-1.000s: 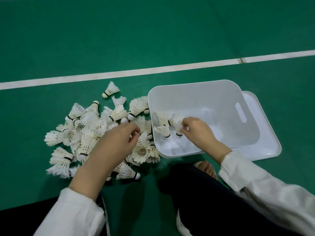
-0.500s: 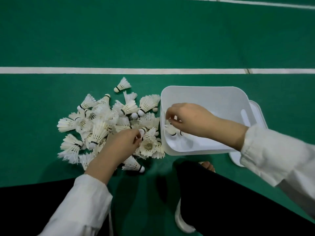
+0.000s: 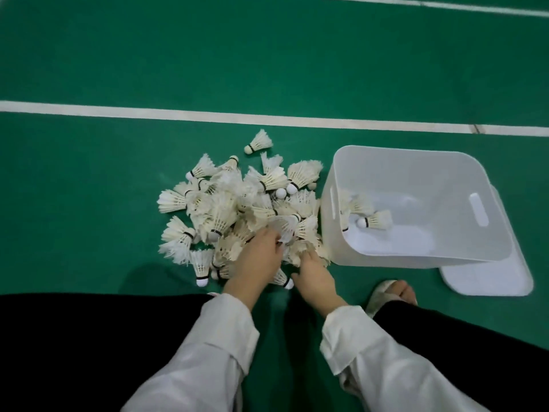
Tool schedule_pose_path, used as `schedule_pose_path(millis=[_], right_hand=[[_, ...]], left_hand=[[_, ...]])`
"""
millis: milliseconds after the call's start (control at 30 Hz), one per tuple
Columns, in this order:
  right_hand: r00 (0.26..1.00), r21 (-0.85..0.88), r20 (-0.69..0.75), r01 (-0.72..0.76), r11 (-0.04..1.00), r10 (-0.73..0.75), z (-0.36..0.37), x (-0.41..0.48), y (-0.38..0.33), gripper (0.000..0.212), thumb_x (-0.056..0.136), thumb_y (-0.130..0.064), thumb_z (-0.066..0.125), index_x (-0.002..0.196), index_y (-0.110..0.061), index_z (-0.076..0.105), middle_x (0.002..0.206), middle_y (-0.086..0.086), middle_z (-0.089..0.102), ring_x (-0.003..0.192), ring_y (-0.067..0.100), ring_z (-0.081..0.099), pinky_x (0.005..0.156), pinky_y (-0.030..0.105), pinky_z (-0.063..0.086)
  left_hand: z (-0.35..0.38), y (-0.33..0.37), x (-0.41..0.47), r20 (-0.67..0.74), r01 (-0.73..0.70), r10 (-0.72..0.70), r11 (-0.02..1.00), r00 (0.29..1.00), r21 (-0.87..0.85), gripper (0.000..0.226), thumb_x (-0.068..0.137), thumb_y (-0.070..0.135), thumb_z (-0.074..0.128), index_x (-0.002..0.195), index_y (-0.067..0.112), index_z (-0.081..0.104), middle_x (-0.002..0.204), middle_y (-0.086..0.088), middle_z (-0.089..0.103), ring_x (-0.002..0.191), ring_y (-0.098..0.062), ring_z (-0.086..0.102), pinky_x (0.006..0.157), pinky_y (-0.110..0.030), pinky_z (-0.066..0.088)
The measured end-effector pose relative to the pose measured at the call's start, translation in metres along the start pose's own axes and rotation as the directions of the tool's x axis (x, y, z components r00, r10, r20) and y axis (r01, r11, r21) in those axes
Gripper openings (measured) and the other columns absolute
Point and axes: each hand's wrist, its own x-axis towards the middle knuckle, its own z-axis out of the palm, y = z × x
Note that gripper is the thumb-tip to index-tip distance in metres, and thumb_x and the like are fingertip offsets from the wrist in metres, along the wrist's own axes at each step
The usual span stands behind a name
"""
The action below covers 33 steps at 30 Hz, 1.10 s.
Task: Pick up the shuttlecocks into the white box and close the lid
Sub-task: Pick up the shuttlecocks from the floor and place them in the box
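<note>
A heap of several white feather shuttlecocks (image 3: 237, 203) lies on the green court floor, left of the open white box (image 3: 416, 257). A few shuttlecocks (image 3: 374, 220) lie inside the box near its left wall. The box stands on its white lid (image 3: 490, 278), which sticks out at the lower right. My left hand (image 3: 258, 257) is at the near edge of the heap and pinches a blurred shuttlecock (image 3: 283, 230). My right hand (image 3: 312, 272) reaches into the heap's near right corner, next to the box; its fingertips are buried among the feathers.
A white court line (image 3: 267, 118) crosses the floor behind the heap. One shuttlecock (image 3: 259, 141) lies apart at the heap's far side. My sandalled foot (image 3: 392, 295) and dark trouser legs are close in front of the box.
My right hand has left the box and come down to the heap beside my left hand. My left hand has lifted a shuttlecock a little. The view shifted, so heap and box sit further right.
</note>
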Motion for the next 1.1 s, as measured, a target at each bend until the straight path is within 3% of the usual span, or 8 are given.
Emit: schedule_pose_path(millis=[167,300,400,600,733,867,1000,1100], right_hand=[[0.977,0.287,-0.214,0.056,0.956,0.007,0.003,-0.002,0.008,0.041,0.078,0.011,0.044,0.117,0.002,0.054,0.122,0.019,0.053,0.113,0.033,0.049,0.095,0.033,0.038],[0.946,0.338,-0.319,0.051,0.940,0.063,-0.003,0.004,-0.003,0.022,0.091,-0.008,0.048,0.105,0.000,0.063,0.109,0.018,0.056,0.106,0.033,0.049,0.089,0.033,0.035],[0.945,0.276,-0.320,0.023,0.961,0.069,-0.004,0.007,-0.010,0.024,0.094,-0.017,0.044,0.103,-0.004,0.063,0.109,0.014,0.056,0.108,0.030,0.047,0.085,0.033,0.036],[0.961,0.379,-0.240,-0.038,0.925,0.138,-0.006,0.007,-0.008,0.019,0.088,-0.014,0.046,0.096,-0.010,0.063,0.103,0.010,0.061,0.095,0.028,0.056,0.073,0.031,0.039],[0.973,0.520,-0.145,-0.081,0.850,0.181,-0.019,0.006,-0.003,0.014,0.087,-0.010,0.050,0.090,-0.009,0.063,0.085,0.008,0.063,0.081,0.026,0.056,0.068,0.025,0.035],[0.984,0.547,-0.123,-0.041,0.836,0.129,-0.026,0.007,-0.002,0.009,0.083,-0.008,0.051,0.087,-0.013,0.058,0.082,0.006,0.059,0.082,0.026,0.056,0.069,0.028,0.038],[0.989,0.578,-0.128,0.013,0.816,0.075,-0.033,0.008,-0.007,0.006,0.084,-0.010,0.053,0.087,-0.013,0.057,0.077,0.003,0.057,0.076,0.023,0.053,0.068,0.028,0.039],[0.988,0.579,-0.146,0.043,0.814,0.051,-0.036,0.008,-0.011,0.004,0.087,-0.014,0.053,0.088,-0.013,0.056,0.076,0.001,0.055,0.073,0.019,0.050,0.061,0.026,0.035]], left_hand=[[0.027,0.007,0.008,0.054,0.030,-0.028,0.999,0.998,-0.040,0.045,0.092,0.019,0.047,0.135,0.010,0.036,0.139,-0.007,0.039,0.110,-0.028,0.054,0.089,-0.037,0.044],[0.039,0.008,0.018,0.058,0.111,-0.103,0.981,0.993,-0.158,0.042,0.091,0.015,0.051,0.131,0.009,0.043,0.135,-0.009,0.045,0.113,-0.026,0.052,0.091,-0.031,0.040],[0.041,0.009,0.021,0.022,0.175,-0.175,0.952,0.984,-0.252,0.037,0.089,0.009,0.050,0.126,0.006,0.051,0.127,-0.012,0.055,0.114,-0.026,0.052,0.092,-0.027,0.037],[0.045,0.012,0.023,-0.011,0.178,-0.187,0.952,0.982,-0.251,0.018,0.080,0.007,0.051,0.095,0.004,0.059,0.095,-0.013,0.061,0.086,-0.026,0.054,0.071,-0.028,0.038],[0.046,0.013,0.022,-0.112,0.188,-0.224,0.945,0.968,-0.269,0.034,0.082,0.027,0.059,0.109,0.006,0.056,0.102,-0.007,0.052,0.093,-0.021,0.050,0.080,-0.028,0.039],[0.041,0.005,0.015,-0.260,0.146,-0.210,0.958,0.943,-0.246,0.018,0.087,0.023,0.059,0.086,0.006,0.063,0.088,-0.002,0.049,0.089,-0.024,0.049,0.076,-0.028,0.036],[0.025,-0.004,0.003,-0.383,0.155,-0.233,0.962,0.894,-0.223,0.021,0.089,0.024,0.057,0.093,0.005,0.066,0.102,-0.005,0.054,0.104,-0.023,0.041,0.086,-0.025,0.028],[0.010,-0.009,-0.007,-0.353,0.168,-0.302,0.917,0.886,-0.362,0.014,0.087,0.022,0.054,0.077,0.012,0.055,0.088,-0.008,0.057,0.094,-0.029,0.054,0.074,-0.033,0.038]])
